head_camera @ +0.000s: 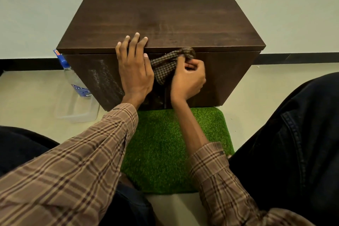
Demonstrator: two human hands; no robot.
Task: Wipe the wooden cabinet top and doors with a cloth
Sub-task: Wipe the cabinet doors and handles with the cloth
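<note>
1. The right hand (188,77), at the centre of the frame, curls its fingers round a bunched checked cloth (169,65) and holds it against the upper front of the cabinet (161,24), at the seam between the two doors.
2. Part of the cloth is hidden inside that fist; its top end reaches the lip under the cabinet top.
3. The left hand (134,66), just left of the cloth, lies flat with straight, slightly spread fingers; the fingertips rest over the front edge of the top, the palm against the left door (95,75).
4. Both forearms rise from the bottom of the frame in brown plaid sleeves, cut off by the lower edge.
5. The cabinet is a dark wood-grain box against a pale wall; the left door shows a dull, streaky patch.
6. A green, grass-like mat (165,152) lies under the arms, below the cabinet.
7. At the left, a clear bottle (73,79) with a blue cap stands beside the cabinet, partly hidden by it; a clear plastic tub (77,108) in front of it is hard to make out.
8. Dark trousers fill the lower corners.
</note>
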